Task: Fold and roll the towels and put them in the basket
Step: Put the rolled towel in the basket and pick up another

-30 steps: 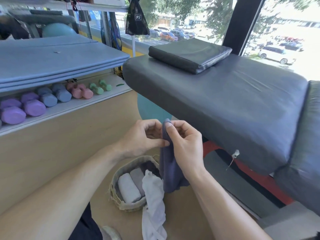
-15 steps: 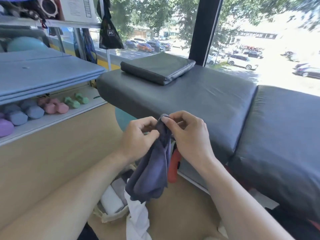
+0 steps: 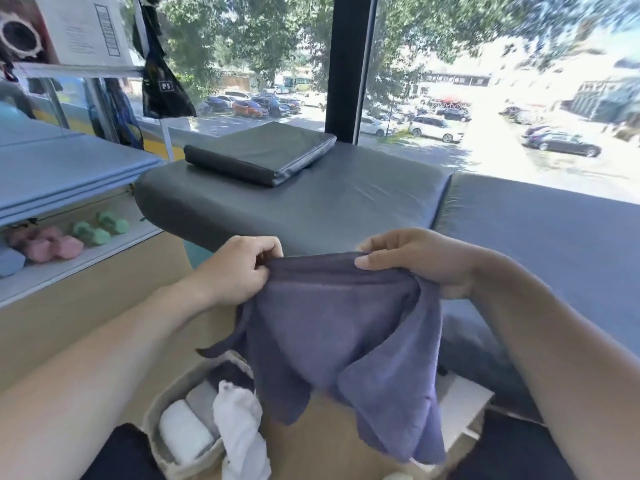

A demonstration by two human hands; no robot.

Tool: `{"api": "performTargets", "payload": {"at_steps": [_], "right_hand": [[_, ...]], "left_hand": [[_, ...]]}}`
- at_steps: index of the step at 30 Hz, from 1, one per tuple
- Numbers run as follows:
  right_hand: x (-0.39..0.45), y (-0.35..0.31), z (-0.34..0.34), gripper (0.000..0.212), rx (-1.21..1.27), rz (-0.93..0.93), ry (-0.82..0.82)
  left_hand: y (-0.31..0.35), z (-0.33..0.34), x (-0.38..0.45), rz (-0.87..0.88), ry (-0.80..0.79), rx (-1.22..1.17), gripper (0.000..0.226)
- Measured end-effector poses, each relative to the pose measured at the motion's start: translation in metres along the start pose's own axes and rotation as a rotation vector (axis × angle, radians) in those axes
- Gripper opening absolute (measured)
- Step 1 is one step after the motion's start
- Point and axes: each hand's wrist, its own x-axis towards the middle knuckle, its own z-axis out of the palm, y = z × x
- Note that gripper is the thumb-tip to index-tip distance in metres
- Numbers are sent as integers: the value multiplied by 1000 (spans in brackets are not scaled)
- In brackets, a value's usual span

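A dark padded bench (image 3: 346,202) stands before a sunlit window (image 3: 485,81) facing parked cars.

We see the towel (image 3: 339,327) stretched between left hand (image 3: 239,270) and right hand (image 3: 422,261), bench (image 3: 346,206) behind it, basket (image 3: 173,393) of rolled towels (image 3: 185,431) below left, dumbbells (image 3: 93,232) on shelf (image 3: 79,261) far left, folded pad (image 3: 263,154) on bench

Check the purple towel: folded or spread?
Spread, not folded: the purple towel hangs open between the left hand and right hand, each pinching its top edge.
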Motion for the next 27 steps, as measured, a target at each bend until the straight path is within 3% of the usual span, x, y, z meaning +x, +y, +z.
{"api": "performTargets", "payload": {"at_steps": [4,8,11,16,23,27], "right_hand": [[-15,-14,-38,10,-216,51,111],[-28,-30,-72,17,-994,132,315],[-26,-27,-95,18,-1253,277,445],[-21,-2,-136,24,-1284,507,568],[-18,16,-196,14,-1291,665,756],[-16,21,-221,26,-1286,753,673]], "left_hand": [[11,-4,22,57,-12,58,32],[20,-7,59,138,-7,90,36],[16,-5,91,164,11,168,38],[9,3,135,165,-35,315,42],[-16,6,172,24,-20,626,40],[-22,14,190,53,30,743,34]]}}
